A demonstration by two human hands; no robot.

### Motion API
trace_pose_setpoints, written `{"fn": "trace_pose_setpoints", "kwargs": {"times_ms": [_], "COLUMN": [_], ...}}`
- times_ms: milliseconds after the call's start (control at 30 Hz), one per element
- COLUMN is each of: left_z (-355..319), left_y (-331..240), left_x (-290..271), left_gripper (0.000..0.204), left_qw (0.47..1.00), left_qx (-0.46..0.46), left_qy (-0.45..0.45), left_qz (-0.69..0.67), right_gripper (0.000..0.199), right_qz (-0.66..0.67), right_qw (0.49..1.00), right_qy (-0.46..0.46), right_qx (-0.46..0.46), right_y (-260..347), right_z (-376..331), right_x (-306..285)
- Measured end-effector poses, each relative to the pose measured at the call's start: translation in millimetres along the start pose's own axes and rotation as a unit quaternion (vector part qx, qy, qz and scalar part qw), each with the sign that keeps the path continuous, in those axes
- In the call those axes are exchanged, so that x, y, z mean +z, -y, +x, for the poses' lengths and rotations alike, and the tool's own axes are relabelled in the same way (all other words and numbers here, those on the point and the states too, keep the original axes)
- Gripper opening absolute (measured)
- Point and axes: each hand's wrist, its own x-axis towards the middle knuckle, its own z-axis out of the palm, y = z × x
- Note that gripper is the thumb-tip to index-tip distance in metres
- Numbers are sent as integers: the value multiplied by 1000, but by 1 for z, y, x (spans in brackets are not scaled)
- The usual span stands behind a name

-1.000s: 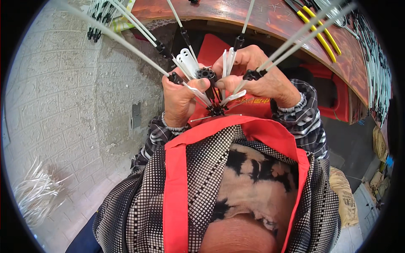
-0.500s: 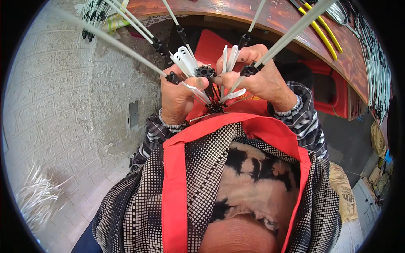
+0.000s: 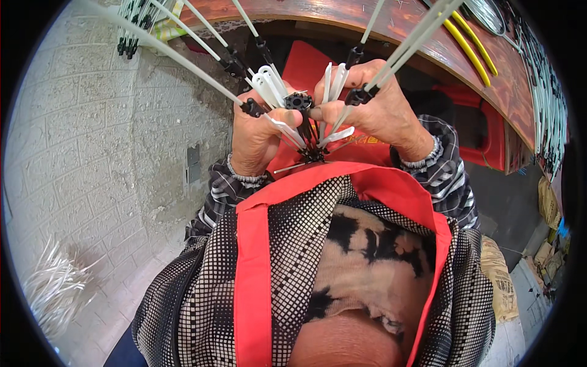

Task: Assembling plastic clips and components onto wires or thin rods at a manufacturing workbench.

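In front of my chest is an umbrella frame with a black notched hub (image 3: 299, 103), pale ribs fanning outward and black joints (image 3: 251, 107) along them. Dark stretchers converge on a second black cluster (image 3: 314, 154) close to my red apron edge. My left hand (image 3: 252, 136) closes around the frame from the left, its thumb beside the hub. From the right, my right hand (image 3: 382, 113) pinches close to the hub with thumb and fingers. White flat rib ends (image 3: 268, 85) poke up between the hands. Some fingertips are hidden behind the ribs.
A reddish wooden table (image 3: 403, 27) curves across the far side, bearing yellow-handled pliers (image 3: 469, 46) and a wire coil (image 3: 486, 17). Bundled ribs (image 3: 550, 122) hang at its right edge. A red stool (image 3: 483, 134) stands beneath. White strips (image 3: 58, 290) lie beside the left wall.
The ribs at the upper left and upper right have shifted slightly and spread a little. Both hands keep their hold beside the hub, with almost no movement.
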Motion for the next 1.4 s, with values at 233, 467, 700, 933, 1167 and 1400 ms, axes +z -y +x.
{"fn": "trace_pose_setpoints", "kwargs": {"times_ms": [233,467,700,933,1167,1400], "left_z": [2,5,6,15,8,8], "left_y": [-5,-1,-1,-6,-12,-13], "left_x": [6,5,3,4,14,17], "left_gripper": [31,32,33,28,33,39], "left_qw": [1000,1000,1000,999,1000,1000], "left_qx": [11,28,6,12,-10,-19], "left_qy": [-13,2,-9,39,7,-1], "left_qz": [-14,-10,-5,15,22,-7], "right_gripper": [10,9,10,11,10,15], "right_qz": [-29,-48,-48,-18,-4,45], "right_qw": [1000,999,999,1000,999,997], "right_qy": [-6,3,-17,10,32,59], "right_qx": [11,1,9,-17,-12,-12], "right_y": [-9,-11,-6,-4,-6,-13], "right_z": [2,4,2,5,6,9], "right_x": [0,-3,-1,-3,-6,-6]}}
